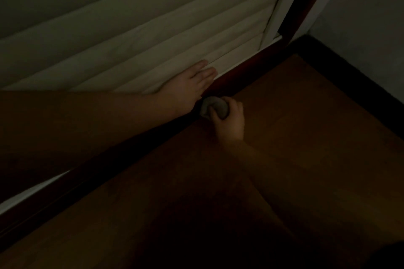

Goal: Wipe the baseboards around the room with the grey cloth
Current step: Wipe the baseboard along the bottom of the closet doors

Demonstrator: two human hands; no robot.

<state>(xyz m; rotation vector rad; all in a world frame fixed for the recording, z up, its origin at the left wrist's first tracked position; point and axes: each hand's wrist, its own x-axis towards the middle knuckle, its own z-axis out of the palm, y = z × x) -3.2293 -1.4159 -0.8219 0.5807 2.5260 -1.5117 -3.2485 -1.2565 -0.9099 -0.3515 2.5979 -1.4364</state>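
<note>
Head view, frame centre: right hand [229, 119] curls its grip around the bunched grey cloth [215, 108] against the dark wooden baseboard [240, 72]; left hand [188, 87], fingers straight, presses pale pleated curtain [131, 39].

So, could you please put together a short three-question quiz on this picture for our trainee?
1. True or false: the right hand grips the grey cloth.
2. What does the left hand rest on? A) the floor B) the pale curtain C) the cloth
3. Fill in: the cloth is pressed against the dark ____ where the floor meets the wall.

Key:
1. True; its fingers curl round the bunched cloth.
2. B; its fingers lie flat on the pale curtain.
3. Baseboard.
</note>
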